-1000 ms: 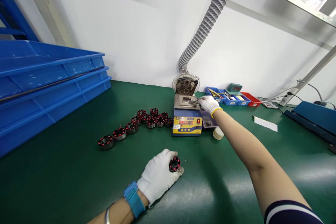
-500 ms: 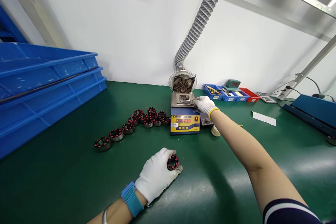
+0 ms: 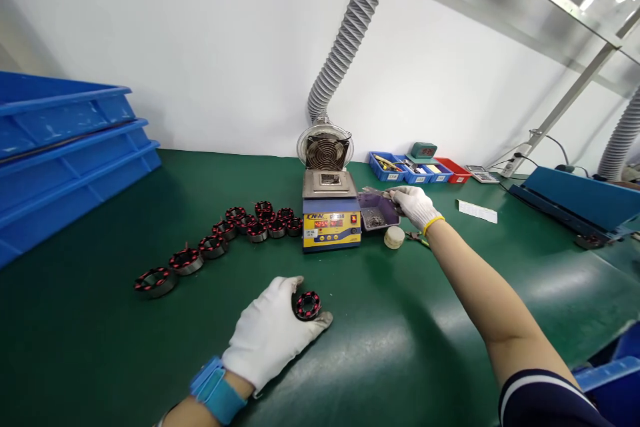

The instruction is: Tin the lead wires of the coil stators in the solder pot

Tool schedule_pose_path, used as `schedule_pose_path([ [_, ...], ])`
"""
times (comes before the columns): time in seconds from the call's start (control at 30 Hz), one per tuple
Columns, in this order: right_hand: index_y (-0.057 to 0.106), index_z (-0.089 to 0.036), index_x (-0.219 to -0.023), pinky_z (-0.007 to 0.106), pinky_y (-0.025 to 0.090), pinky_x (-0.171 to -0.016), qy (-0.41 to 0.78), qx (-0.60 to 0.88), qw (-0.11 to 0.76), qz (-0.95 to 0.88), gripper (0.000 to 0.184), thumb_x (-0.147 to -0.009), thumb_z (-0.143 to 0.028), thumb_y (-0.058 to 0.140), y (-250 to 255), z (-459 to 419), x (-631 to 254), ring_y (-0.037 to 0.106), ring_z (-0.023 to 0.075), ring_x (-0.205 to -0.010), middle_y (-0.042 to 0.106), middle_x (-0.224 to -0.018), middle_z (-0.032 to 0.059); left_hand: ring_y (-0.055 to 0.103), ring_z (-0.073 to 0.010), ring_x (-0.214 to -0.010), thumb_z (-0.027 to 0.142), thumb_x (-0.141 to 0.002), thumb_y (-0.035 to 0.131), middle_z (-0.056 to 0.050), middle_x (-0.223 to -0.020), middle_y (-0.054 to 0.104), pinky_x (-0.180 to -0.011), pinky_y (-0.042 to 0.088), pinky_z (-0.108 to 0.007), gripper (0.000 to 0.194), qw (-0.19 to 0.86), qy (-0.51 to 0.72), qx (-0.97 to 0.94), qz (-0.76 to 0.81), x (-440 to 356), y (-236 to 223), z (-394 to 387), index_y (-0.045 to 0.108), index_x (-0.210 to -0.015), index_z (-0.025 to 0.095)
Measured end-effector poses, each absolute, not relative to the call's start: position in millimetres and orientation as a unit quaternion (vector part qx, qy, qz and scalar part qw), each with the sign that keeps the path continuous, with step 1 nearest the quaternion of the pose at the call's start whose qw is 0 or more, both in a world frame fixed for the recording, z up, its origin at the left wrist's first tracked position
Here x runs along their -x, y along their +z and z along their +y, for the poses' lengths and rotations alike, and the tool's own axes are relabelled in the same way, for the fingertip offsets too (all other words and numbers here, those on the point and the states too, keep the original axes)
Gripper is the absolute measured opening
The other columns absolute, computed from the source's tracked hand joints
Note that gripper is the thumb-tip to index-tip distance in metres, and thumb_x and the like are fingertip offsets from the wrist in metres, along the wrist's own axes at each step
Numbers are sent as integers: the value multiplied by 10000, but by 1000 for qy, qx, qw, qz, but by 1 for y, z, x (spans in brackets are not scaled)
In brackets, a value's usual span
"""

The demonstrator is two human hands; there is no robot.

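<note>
My left hand (image 3: pixel 275 327), in a white glove, curls round a small motor stator (image 3: pixel 307 305) with black and red windings, low over the front of the green table. Its thumb and fingers are on either side of the ring. My right hand (image 3: pixel 415 205), also gloved, pinches a thin flat metal scraper (image 3: pixel 373 191) over a purple tray (image 3: pixel 393 219) with grey bits in it. Left of this tray stands a solder pot (image 3: pixel 331 223) with a lit display and a square bath of molten metal (image 3: pixel 330 179) on top.
Several more stators (image 3: pixel 257 232) stand in a cluster and a row left of the pot. A round pale tin (image 3: pixel 394 237) and green-handled pliers (image 3: pixel 418 238) lie in front of the purple tray. Behind the pot are a fan (image 3: pixel 327 152) and grey duct (image 3: pixel 345 40). Blue crates (image 3: pixel 75 167) stack at left.
My right hand has moved the scraper from the top of the solder pot rightward to over the purple tray. The left hand stays around the stator. The whole view has shifted rightward.
</note>
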State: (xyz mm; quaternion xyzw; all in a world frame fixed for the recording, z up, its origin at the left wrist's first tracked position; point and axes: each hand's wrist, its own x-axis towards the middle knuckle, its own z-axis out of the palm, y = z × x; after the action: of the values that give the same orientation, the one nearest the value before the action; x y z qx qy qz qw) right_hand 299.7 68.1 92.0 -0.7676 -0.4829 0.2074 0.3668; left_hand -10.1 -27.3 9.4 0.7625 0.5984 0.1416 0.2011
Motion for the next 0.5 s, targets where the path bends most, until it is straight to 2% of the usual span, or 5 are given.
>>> schedule_pose_path([
  [0.13,707,-283,-1041,363,481,-830,61,784,231,-573,253,-845,-336,556,74,40,-313,632,239,-927,687,-987,39,629,-288,-1015,663,-679,592,-85,-1142,640,-826,491,-371,641,195,126,-765,601,11,10,-28,588,-1119,197],
  [0.23,678,-278,-1107,403,457,-856,-7,779,165,-605,295,-837,-310,563,65,31,-312,612,281,-982,652,-1067,76,624,-287,-1021,669,-686,588,-84,-1140,638,-832,489,-375,631,180,137,-768,599,11,7,-28,594,-1109,200],
  [0.3,634,-273,-1182,387,453,-862,-37,767,165,-619,330,-887,-338,500,65,30,-309,602,271,-996,633,-1113,79,626,-286,-1007,651,-707,583,-80,-1119,643,-822,488,-375,587,177,141,-768,599,10,5,-28,602,-1088,205],
  [0.4,589,-241,-1225,324,460,-846,-98,707,217,-666,361,-955,-356,378,67,35,-297,594,225,-995,627,-1138,65,641,-277,-938,572,-755,580,-64,-1038,660,-778,484,-364,429,182,142,-769,596,9,5,-28,627,-1002,224],
  [0.5,588,-208,-1217,327,449,-862,-163,634,216,-725,351,-945,-304,389,65,52,-275,579,230,-997,627,-1130,78,645,-266,-924,530,-728,637,-49,-1003,664,-777,488,-350,377,206,181,-755,595,9,3,-27,635,-958,232],
])
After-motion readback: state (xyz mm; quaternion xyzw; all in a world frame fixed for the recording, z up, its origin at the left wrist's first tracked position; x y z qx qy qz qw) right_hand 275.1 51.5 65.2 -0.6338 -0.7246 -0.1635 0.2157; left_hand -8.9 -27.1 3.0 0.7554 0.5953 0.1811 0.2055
